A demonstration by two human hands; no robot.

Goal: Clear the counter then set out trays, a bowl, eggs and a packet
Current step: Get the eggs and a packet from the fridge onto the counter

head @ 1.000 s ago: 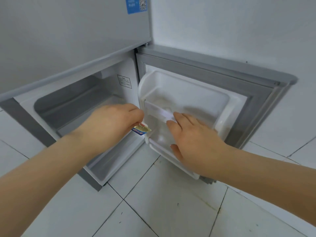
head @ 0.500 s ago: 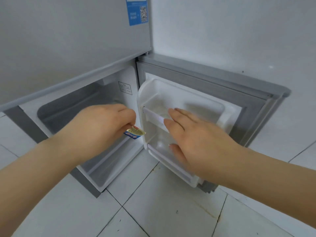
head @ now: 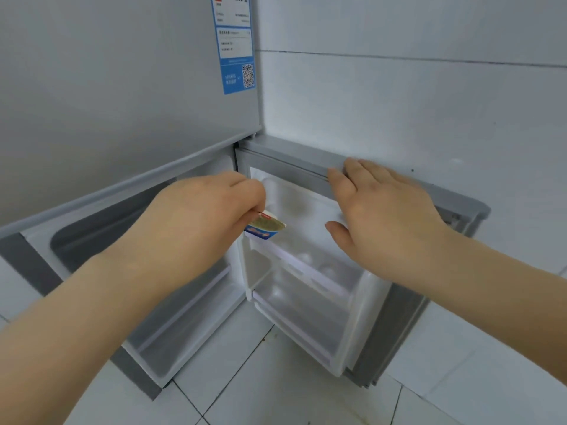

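Grey fridge (head: 122, 102), lower door (head: 399, 317) swung wide open to its right, white door shelves (head: 306, 280) showing. Right hand (head: 383, 216) lies flat with straight fingers on that door's top edge. Left hand (head: 202, 216), in front of the door's inner liner, pinches a small packet (head: 267, 227) with curled fingers.
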